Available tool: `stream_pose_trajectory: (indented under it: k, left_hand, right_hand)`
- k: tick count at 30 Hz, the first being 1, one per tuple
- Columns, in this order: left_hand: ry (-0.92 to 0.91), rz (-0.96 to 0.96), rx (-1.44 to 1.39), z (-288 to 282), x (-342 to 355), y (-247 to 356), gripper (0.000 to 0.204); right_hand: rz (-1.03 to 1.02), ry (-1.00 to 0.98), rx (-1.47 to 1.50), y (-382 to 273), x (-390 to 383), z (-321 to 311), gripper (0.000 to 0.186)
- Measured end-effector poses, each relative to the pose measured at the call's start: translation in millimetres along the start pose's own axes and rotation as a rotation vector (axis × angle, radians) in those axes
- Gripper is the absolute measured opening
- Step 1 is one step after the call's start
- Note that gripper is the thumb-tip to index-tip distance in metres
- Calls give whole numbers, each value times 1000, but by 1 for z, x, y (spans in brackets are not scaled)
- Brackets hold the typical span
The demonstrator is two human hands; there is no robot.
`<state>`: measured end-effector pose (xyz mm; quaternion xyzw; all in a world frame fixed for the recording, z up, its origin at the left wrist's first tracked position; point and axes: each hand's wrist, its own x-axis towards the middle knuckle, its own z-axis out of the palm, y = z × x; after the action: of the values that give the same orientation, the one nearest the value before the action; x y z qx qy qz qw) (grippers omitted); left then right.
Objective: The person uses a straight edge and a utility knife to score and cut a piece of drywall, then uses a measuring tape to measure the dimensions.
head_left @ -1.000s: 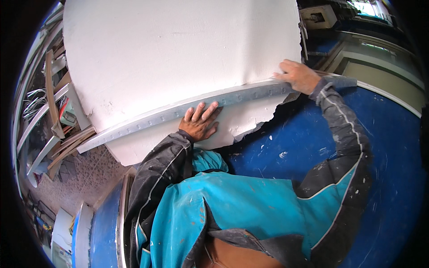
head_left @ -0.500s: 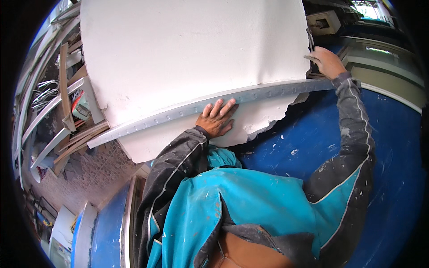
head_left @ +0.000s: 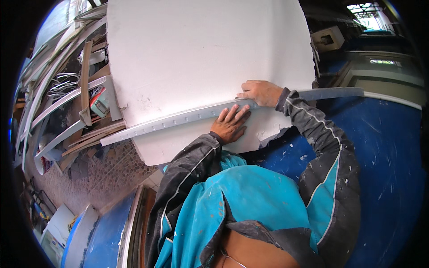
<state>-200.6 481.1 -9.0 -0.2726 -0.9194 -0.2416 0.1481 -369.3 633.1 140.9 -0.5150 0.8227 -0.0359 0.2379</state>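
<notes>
A large white board [head_left: 205,49] with ragged right and lower edges lies before me, crossed by a long metal straightedge strip [head_left: 170,119] with a row of small dimples. My left hand [head_left: 230,123] presses on the strip and the board below it, fingers outstretched. Just right of it and higher, my right hand [head_left: 262,93] has its fingers curled low at the strip's upper edge, pinched round something small that I cannot make out, mostly hidden by the fingers.
A tangle of wooden and white trim lengths [head_left: 85,85] fills the left side, beside a coil of wire [head_left: 62,87] and a stone-patterned floor [head_left: 103,172]. A scuffed blue surface [head_left: 380,169] spreads to the right. Another blue piece [head_left: 103,236] stands at lower left.
My right hand, seen with a thin flat tool at the board's right edge half a second ago, has moved left along the strip beside my left hand. The view has shifted.
</notes>
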Motion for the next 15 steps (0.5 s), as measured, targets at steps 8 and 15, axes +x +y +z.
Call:
stream_pose_trajectory:
  k: [8, 15]
  left_hand:
    - [42, 13, -24, 6, -4, 0, 60]
    - [8, 66, -113, 2, 3, -5, 61]
  right_hand:
    - [-241, -148, 51, -17, 69, 10, 38]
    - [-337, -198, 16, -25, 108, 25, 18]
